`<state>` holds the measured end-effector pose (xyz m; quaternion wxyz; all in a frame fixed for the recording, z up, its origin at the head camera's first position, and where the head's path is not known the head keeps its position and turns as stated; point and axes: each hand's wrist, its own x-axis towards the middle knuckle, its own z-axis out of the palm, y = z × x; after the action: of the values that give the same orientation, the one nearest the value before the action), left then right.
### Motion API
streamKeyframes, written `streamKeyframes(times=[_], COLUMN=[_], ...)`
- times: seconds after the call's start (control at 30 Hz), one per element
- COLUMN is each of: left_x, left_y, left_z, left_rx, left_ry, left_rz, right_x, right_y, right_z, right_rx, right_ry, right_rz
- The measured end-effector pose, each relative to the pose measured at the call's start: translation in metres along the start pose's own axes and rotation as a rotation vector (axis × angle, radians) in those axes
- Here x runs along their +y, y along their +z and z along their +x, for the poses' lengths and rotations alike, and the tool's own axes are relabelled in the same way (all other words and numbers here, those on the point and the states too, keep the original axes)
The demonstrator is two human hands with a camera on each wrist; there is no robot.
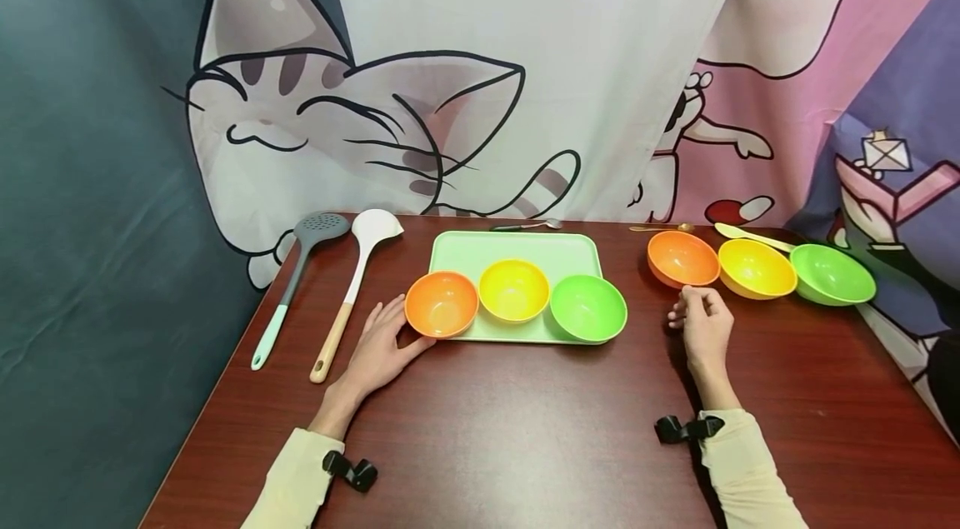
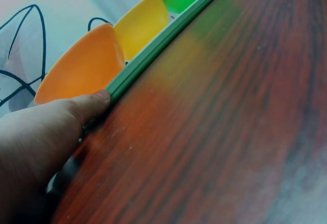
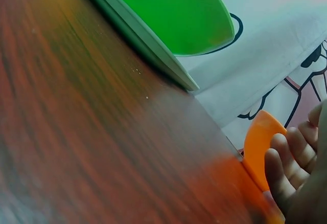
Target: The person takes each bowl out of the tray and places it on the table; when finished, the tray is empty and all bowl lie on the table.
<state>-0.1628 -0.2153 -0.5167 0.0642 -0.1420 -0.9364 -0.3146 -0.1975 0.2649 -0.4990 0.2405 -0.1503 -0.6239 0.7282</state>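
Observation:
My left hand (image 1: 381, 352) lies at the left front corner of a pale green tray (image 1: 517, 246), fingers along the left side of an orange bowl (image 1: 441, 304). In the left wrist view the thumb (image 2: 94, 103) reaches the tray's front edge, just below this bowl. A yellow bowl (image 1: 514, 291) and a green bowl (image 1: 588, 308) line up beside it on the tray. At the right, my right hand (image 1: 705, 327) has loosely bent fingers and holds nothing visible. Its fingertips are close in front of a second orange bowl (image 1: 682, 259).
Right of that bowl stand a second yellow bowl (image 1: 757, 269) and green bowl (image 1: 832, 275), with a yellow knife (image 1: 750, 237) behind. A small gold spoon (image 1: 663, 228) and a dark-handled utensil (image 1: 528, 225) lie at the back. A grey slotted turner (image 1: 303, 250) and white ladle (image 1: 363, 250) lie left.

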Motion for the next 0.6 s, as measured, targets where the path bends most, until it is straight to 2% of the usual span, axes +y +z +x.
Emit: streamKeyframes(times=[0.27,0.6], left_x=[-0.001,0.000], left_y=[-0.001,0.000], left_z=[0.001,0.000], left_rx=[0.000,0.015], left_ry=[0.001,0.009], left_rz=[0.001,0.005], right_x=[0.002,0.003], right_y=[0.009,0.025], right_z=[-0.004,-0.020], right_rx=[-0.106,-0.227], right_ry=[0.027,0.007], right_rz=[-0.046,-0.095])
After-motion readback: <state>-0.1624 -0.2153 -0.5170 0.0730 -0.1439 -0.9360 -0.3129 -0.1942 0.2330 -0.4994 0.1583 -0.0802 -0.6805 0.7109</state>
